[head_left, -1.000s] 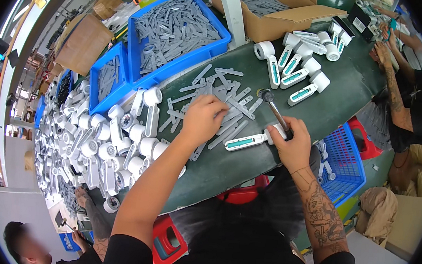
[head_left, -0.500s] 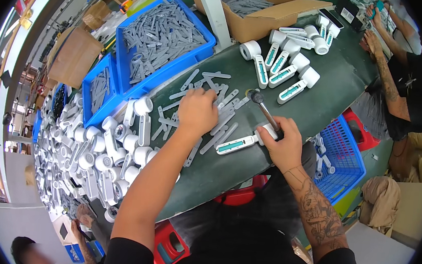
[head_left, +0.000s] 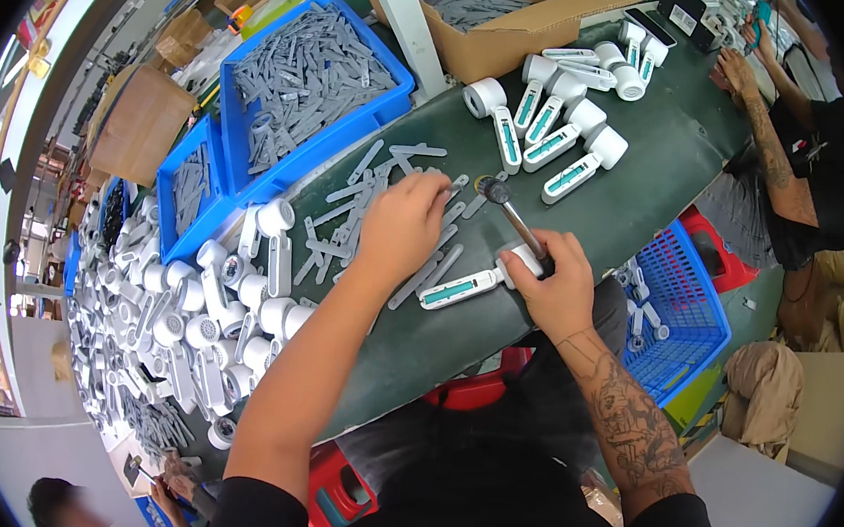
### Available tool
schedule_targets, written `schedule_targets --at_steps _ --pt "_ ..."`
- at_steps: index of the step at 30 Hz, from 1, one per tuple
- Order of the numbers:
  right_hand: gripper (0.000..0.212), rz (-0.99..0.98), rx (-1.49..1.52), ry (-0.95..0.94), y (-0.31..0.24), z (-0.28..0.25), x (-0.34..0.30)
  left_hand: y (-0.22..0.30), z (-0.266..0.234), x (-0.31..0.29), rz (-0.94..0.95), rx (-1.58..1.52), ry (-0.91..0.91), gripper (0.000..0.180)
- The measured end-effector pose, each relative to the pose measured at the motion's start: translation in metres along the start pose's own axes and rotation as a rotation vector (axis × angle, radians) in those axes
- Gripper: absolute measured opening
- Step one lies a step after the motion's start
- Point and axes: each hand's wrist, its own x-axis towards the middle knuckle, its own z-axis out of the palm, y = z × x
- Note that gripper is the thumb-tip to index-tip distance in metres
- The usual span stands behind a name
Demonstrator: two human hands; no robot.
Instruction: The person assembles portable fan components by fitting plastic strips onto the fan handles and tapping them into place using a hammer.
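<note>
My right hand [head_left: 559,286] is closed round the handle of a small round-headed hammer [head_left: 514,216], its head pointing away from me. Under that same hand lies a white shower head [head_left: 462,290] with a teal insert along its handle; my thumb rests near its head end, which the fingers partly cover. My left hand [head_left: 403,224] hovers at the right side of a loose pile of flat grey strips [head_left: 352,197]. Its fingers are curled together, and what they may hold is hidden, though one strip shows by the fingertips.
Several white shower heads with teal inserts [head_left: 553,144] lie farther back on the green table [head_left: 641,172]. Blue trays [head_left: 396,101] of grey strips stand at left beside a heap of white shower heads [head_left: 186,323]. At right are a blue basket [head_left: 682,336] and a co-worker's hands [head_left: 740,76].
My left hand has lifted and shifted right from the middle of the strip pile. My right hand keeps the hammer and stays by the shower head. The whole view has shifted slightly.
</note>
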Motion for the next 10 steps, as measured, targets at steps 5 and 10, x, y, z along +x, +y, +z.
schedule_targets --at_steps 5,10 --pt "0.036 -0.003 0.033 0.009 -0.006 0.0 0.0 0.046 -0.022 -0.062 -0.046 -0.097 -0.093 0.025" --pt "0.037 -0.033 0.015 0.01 -0.003 0.004 0.0 0.059 0.005 -0.09 -0.076 -0.083 -0.038 0.026"
